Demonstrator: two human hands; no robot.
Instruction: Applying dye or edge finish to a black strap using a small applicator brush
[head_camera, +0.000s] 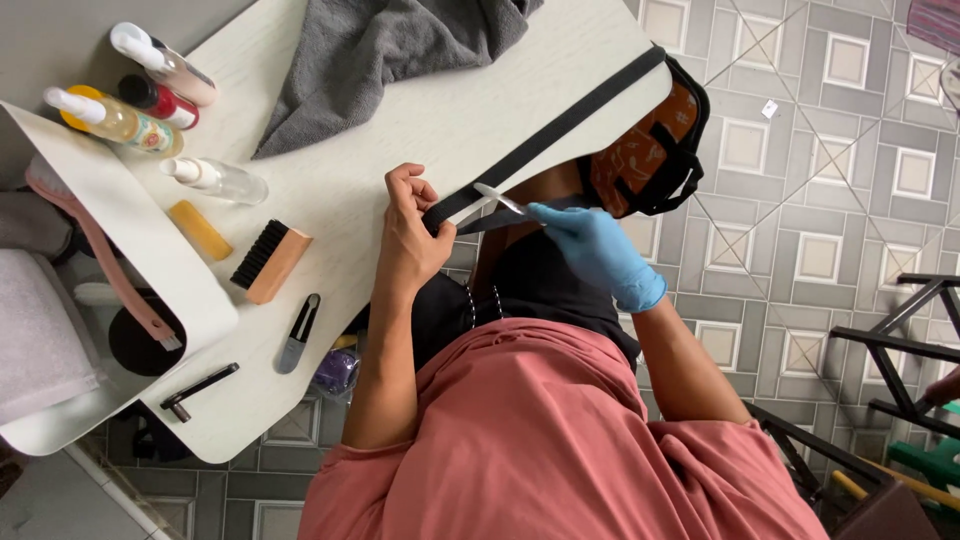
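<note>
The left hand (415, 235) is pinching the black strap (560, 125) with closed fingers, keeping it tight on the near edge of the bench (450, 110), so the gloved right hand (590, 245), fingers closed on small scissors (497, 198), is reaching it. The orange bag (645, 150) is hanging half hidden behind the bench, and what the blades are cutting is hard to see

I see a black strap (560, 125) stretched flat and diagonal across the pale desk (420, 120), running from the orange-and-black bag (645, 150) hanging off the desk edge down to my bare left hand (410, 240), which pinches its end. My blue-gloved right hand (595, 250) holds small metal scissors (497, 198) with their blades at that pinched end.
</note>
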